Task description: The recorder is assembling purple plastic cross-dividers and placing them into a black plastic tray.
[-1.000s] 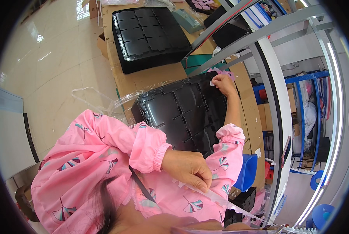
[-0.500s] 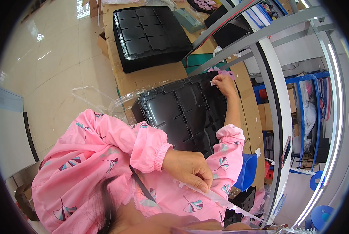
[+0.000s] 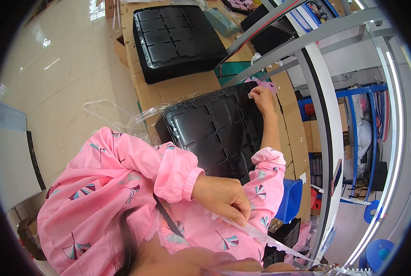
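Note:
My right hand (image 3: 263,99) reaches to the far right corner of a black plastic tray (image 3: 194,126) with moulded compartments. Its fingertips pinch a small white sticker (image 3: 251,95) close to the tray's edge; whether the sticker touches the tray, I cannot tell. Near my chest, my left hand (image 3: 223,198) is closed on a pale translucent strip (image 3: 265,238), which trails down to the right. Clear plastic film (image 3: 143,120) lies along the tray's left and far sides.
Farther back on the cardboard-covered table (image 3: 182,95) stands a stack of similar black trays (image 3: 180,41). A grey metal frame (image 3: 306,43) rises along the right. A blue bin (image 3: 289,200) sits beside my right sleeve, and pink scraps (image 3: 265,84) lie past my right hand.
My right forearm has shifted slightly left, its fingers still pinching the sticker at the tray's corner. My left hand has barely moved, keeping its hold on the strip.

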{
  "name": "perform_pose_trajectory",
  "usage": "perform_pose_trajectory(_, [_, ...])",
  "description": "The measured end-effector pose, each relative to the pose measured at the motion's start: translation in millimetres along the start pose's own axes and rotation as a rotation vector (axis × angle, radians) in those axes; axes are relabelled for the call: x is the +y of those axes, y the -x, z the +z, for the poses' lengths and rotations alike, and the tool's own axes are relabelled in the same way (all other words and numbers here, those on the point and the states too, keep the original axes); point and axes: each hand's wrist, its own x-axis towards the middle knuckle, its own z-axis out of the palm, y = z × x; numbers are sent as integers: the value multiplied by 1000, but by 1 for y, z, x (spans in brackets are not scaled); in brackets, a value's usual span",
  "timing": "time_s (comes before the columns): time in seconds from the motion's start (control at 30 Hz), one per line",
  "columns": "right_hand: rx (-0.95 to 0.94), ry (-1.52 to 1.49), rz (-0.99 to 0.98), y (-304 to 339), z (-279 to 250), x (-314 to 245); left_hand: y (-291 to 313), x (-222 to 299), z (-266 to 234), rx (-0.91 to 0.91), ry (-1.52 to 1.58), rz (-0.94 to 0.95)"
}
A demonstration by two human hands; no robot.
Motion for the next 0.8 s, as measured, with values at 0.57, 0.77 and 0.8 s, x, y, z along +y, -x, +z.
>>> perform_pose_trajectory(0.57, [525,-790,148,184,-8,29,-31,-21,-3,-206,-512,45])
perform_pose_trajectory(0.77, [1049,-731,590,340,-8,-10,-71,-58,-9,-93,-586,-30])
perform_pose_trajectory(0.8, [1164,-710,604,359,-3,-27,-74,-61,-7,-123,-575,-25])
